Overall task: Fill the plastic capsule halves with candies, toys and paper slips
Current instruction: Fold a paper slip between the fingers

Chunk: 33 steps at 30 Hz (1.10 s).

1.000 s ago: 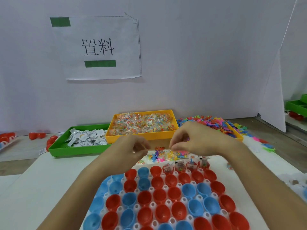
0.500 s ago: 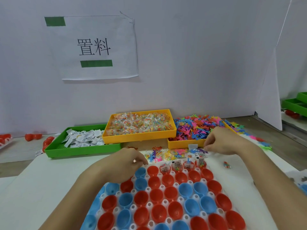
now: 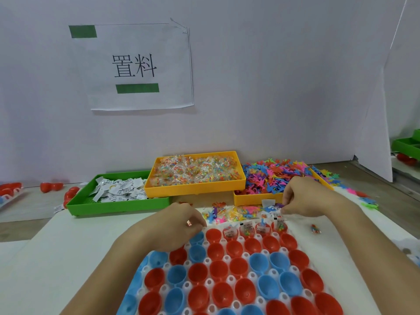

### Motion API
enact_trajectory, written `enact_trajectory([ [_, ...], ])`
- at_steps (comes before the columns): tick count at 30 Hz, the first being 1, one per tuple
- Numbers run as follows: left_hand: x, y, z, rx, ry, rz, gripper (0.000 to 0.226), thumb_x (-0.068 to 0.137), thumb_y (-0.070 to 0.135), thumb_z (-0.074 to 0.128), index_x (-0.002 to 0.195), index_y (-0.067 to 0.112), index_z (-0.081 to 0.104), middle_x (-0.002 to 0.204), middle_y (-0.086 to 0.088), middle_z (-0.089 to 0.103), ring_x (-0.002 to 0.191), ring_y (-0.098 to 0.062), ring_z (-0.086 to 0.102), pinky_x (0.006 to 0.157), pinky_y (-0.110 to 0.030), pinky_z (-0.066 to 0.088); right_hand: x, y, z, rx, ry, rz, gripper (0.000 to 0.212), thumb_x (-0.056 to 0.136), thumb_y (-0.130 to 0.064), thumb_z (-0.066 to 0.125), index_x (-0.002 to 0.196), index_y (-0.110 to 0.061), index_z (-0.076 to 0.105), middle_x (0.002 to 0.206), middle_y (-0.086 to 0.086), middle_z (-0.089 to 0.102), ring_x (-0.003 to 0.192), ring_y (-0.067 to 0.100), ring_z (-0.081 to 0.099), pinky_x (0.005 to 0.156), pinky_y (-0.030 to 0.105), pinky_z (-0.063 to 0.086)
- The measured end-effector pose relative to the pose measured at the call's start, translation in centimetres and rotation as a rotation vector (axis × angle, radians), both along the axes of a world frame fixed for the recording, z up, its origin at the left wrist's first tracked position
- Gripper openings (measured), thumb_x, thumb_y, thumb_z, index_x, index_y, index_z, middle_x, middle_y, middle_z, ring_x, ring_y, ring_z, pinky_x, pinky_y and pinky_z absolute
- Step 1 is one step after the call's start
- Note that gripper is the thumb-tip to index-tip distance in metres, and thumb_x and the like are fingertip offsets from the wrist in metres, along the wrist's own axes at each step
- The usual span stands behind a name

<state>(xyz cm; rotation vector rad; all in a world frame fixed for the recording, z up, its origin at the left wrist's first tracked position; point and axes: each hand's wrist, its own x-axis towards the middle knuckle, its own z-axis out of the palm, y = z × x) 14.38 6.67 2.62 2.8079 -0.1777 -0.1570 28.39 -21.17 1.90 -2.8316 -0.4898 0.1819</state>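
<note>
Capsule halves sit open in the white rack; only four far-row cups hold filling. My right hand pinches at loose pieces beyond the far-right corner; my left hand, fingers curled, its hold unclear, rests far-left.

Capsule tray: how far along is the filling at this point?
Early. Done: about four red halves at the right of the far row hold candy packets and slips. In hand: the right hand pinches at the small loose pile beyond the tray; the left hand rests curled at the far-left corner. Left: every other red and blue half in the capsule tray looks empty.
</note>
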Motion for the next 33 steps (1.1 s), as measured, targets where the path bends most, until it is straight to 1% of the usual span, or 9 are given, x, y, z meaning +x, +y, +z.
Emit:
enact_trajectory([
  [7,-0.1,-0.3,0.4,-0.05,-0.11,0.021,0.025,0.099,0.028,0.055,0.12,0.022,0.069,0.114,0.01,0.068,0.098,-0.002,0.063,0.087,-0.022,0.052,-1.8,1.5,3.1,0.194,-0.113,0.125,0.018,0.083,-0.022,0.078,0.069,-0.025,0.068,0.066,-0.011,0.066,0.059,-0.001,0.059,0.053,0.011,0.038],
  [11,0.0,-1.1,0.7,-0.292,-0.254,0.027,0.024,0.093,0.035,0.065,0.114,0.024,0.069,0.099,0.012,0.071,0.089,0.001,0.065,0.079,-0.016,0.053,-4.4,4.5,4.2,0.406,-0.014,0.335,0.009,0.081,-0.027,0.082,0.078,-0.026,0.074,0.074,-0.008,0.074,0.069,0.004,0.068,0.064,0.02,0.054],
  [14,0.0,-1.9,1.0,-0.505,-0.344,0.012,0.017,0.088,0.027,0.073,0.104,0.022,0.074,0.085,0.007,0.076,0.078,-0.002,0.07,0.076,-0.022,0.056,-5.9,6.5,4.4,0.519,0.043,0.466,0.009,0.079,-0.022,0.083,0.077,-0.026,0.075,0.074,-0.008,0.075,0.069,0.003,0.069,0.068,0.021,0.055],
  [18,-0.1,-1.9,1.3,-0.593,-0.378,-0.008,0.01,0.087,0.015,0.075,0.087,0.025,0.076,0.075,0.005,0.076,0.072,-0.008,0.072,0.073,-0.024,0.058,-6.6,7.6,4.2,0.57,0.021,0.486,0.01,0.08,-0.021,0.083,0.078,-0.027,0.076,0.075,-0.01,0.075,0.073,0.003,0.071,0.072,0.021,0.056],
  [21,-0.1,-1.6,1.4,-0.662,-0.347,0.024,0.011,0.086,0.013,0.075,0.09,0.024,0.075,0.073,0.002,0.076,0.072,-0.01,0.073,0.072,-0.022,0.058,-6.7,7.7,4.1,0.65,0.037,0.492,0.009,0.084,-0.013,0.079,0.087,-0.022,0.078,0.078,-0.009,0.076,0.077,0.004,0.073,0.073,0.019,0.056],
  [24,-0.2,-1.5,1.5,-0.705,-0.285,0.035,0.011,0.087,0.013,0.074,0.097,0.016,0.073,0.076,-0.002,0.077,0.075,-0.013,0.074,0.07,-0.019,0.055,-6.8,7.7,4.0,0.727,0.032,0.488,0.014,0.086,-0.007,0.075,0.09,-0.02,0.077,0.08,-0.008,0.077,0.078,0.005,0.074,0.076,0.02,0.058],
  [28,-0.2,-1.6,1.4,-0.714,-0.239,0.032,0.006,0.089,0.008,0.07,0.094,0.012,0.07,0.079,-0.005,0.077,0.077,-0.015,0.074,0.068,-0.018,0.053,-7.0,8.2,3.9,0.745,0.013,0.496,0.012,0.086,-0.006,0.075,0.087,-0.017,0.077,0.08,-0.002,0.077,0.076,0.01,0.074,0.077,0.025,0.06],
  [30,-0.1,-1.6,1.4,-0.67,-0.253,0.031,0.002,0.088,0.011,0.071,0.09,0.012,0.071,0.08,-0.003,0.076,0.078,-0.016,0.073,0.069,-0.022,0.055,-7.0,8.3,3.8,0.741,0.013,0.501,0.011,0.087,-0.006,0.074,0.087,-0.017,0.078,0.081,-0.002,0.077,0.077,0.01,0.074,0.078,0.027,0.061],
  [33,0.0,-1.6,1.2,-0.613,-0.297,0.065,0.005,0.086,0.011,0.074,0.083,0.014,0.071,0.078,-0.004,0.073,0.075,-0.018,0.069,0.072,-0.034,0.056,-6.7,7.8,3.9,0.724,-0.05,0.466,0.009,0.088,-0.014,0.074,0.088,-0.022,0.078,0.082,-0.009,0.077,0.079,0.004,0.072,0.076,0.021,0.058],
])
